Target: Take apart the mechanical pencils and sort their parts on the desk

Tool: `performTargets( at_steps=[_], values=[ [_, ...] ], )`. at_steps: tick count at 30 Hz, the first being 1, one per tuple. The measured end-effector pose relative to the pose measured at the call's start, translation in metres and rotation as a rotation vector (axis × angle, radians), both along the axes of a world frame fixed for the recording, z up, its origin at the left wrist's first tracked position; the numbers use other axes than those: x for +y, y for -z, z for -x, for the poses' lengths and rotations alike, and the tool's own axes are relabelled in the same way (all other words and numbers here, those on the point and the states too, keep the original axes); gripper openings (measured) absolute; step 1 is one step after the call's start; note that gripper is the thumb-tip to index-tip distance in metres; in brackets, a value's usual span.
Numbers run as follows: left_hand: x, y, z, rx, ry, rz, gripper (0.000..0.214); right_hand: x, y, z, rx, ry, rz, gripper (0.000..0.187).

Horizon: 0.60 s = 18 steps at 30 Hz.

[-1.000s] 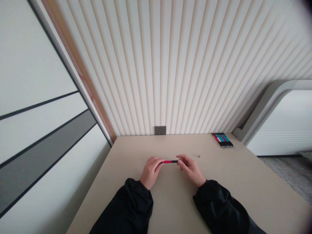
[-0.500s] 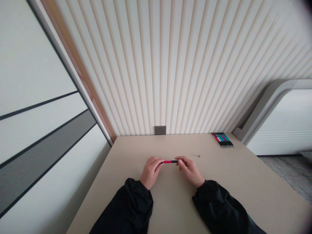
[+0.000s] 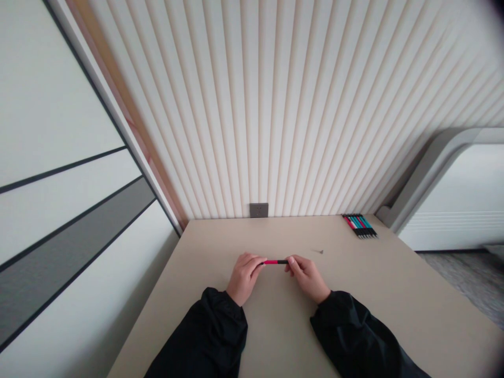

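Observation:
A slim pen (image 3: 271, 262), pink with a black section at its right, lies level between my two hands above the table (image 3: 275, 325). My left hand (image 3: 245, 275) pinches its left end, the thumb and fingers closed on it. At the black end, my right hand (image 3: 306, 274) grips the pen between thumb and curled fingers. Both ends are hidden by the fingertips. Beyond my right hand, a small thin metal-coloured piece (image 3: 321, 252) lies on the tabletop, too small to name.
Several pens (image 3: 359, 227) in pink, teal and black lie side by side at the table's back right corner. A dark wall socket (image 3: 259, 210) sits just above the back edge, on a ribbed wall. A white cabinet (image 3: 79, 294) borders the left; a white headboard-like panel (image 3: 457, 199) stands at right.
The fingers of my right hand have closed in round the black end of the pen; the forefinger was stretched out before. My left hand has hardly moved.

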<state>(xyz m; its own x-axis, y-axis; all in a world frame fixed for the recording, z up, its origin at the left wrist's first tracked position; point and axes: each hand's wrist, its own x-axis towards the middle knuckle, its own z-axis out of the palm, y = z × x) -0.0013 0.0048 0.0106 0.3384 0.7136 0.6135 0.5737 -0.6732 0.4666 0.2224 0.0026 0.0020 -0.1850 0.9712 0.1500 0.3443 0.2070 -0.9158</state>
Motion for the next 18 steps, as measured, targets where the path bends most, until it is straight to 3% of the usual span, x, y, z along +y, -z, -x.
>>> performTargets(
  at_steps=[7, 14, 18],
  values=[
    [-0.0001, 0.0000, 0.0006, -0.016, 0.000, 0.008, 0.018, 0.0003, -0.0022, -0.0021, -0.019, 0.021, -0.070, 0.036],
    [-0.0013, -0.0012, 0.0003, 0.020, 0.011, -0.022, 0.017, -0.0002, -0.0003, 0.0008, -0.051, 0.038, 0.037, 0.055],
    [-0.0007, -0.0004, 0.0008, 0.017, -0.015, -0.005, 0.017, -0.0003, -0.0020, 0.0005, 0.000, 0.040, -0.027, 0.042]
  ],
)
